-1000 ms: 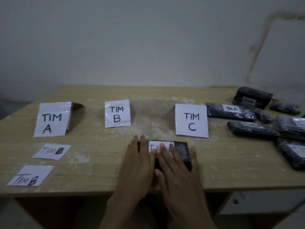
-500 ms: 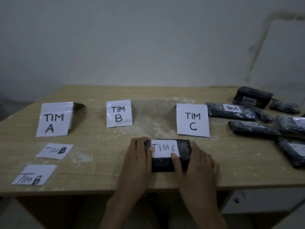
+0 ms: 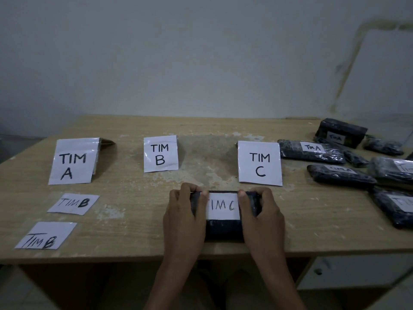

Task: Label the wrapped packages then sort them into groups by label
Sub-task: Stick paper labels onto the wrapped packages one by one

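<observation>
At the near edge of the bench (image 3: 134,222), the left grip (image 3: 183,215) and right grip (image 3: 263,218) each close around one end of a black wrapped package (image 3: 223,230), fingers curled over its far edge. It lies flat just in front of the TIM C sign (image 3: 259,163), and its white TIM C label (image 3: 222,206) looks fully stuck on, so this package seems ready to sort. At near left, two loose TIM B labels (image 3: 45,236) (image 3: 73,203) lie unused, so labelling is likely unfinished. Farther back, no package sits before the TIM A sign (image 3: 72,162) or TIM B sign (image 3: 160,154), so I judge that grouping has not started. At far right a mixed pile of packages (image 3: 339,175) waits. Several carry labels, two of which read TIM A, and one small bundle (image 3: 383,145) shows none.
</observation>
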